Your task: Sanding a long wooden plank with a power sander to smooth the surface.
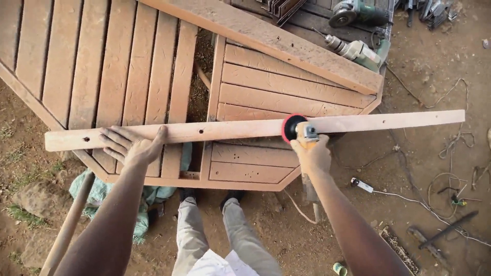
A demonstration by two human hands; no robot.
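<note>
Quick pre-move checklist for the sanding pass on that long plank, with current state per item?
1. Left hand steadying the long plank: ok, palm flat on it, fingers spread over the top.
2. Right hand grip on the angle grinder: ok, closed around the body.
3. Red sanding disc against the plank: ok, it meets the near edge.
4. Plank support: ok in the middle, where it lies across the slatted wooden panels; the right end overhangs bare ground.
5. Power cord clear of the disc: cannot tell, loose cables lie on the dirt to the right.
6. Feet clear: ok, under the panel edge, behind the tool.
</note>
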